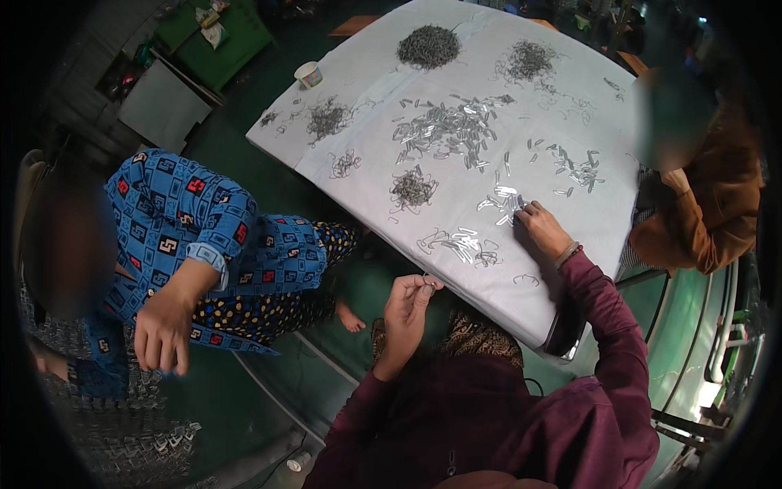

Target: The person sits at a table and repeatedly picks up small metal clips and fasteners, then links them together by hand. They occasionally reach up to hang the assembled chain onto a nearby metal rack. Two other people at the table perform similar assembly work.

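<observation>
STEP: you are sorting small metal clips; your left hand (410,297) pinches one thin wire piece (427,281) off the table edge, your right hand (541,229) lies curled on a clip pile (505,202) | NEXT: likely needs a careful pick of one clip | SURFACE: white cloth-covered table (570,106) strewn with clip heaps, paper cup (309,75) at far corner | ROOM: green floor (269,175), two other people seated beside.

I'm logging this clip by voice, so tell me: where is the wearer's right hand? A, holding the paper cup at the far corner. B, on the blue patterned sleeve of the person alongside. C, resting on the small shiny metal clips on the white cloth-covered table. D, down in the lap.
C: the right hand rests on the white cloth-covered table, fingertips at a cluster of small shiny metal clips.
</observation>
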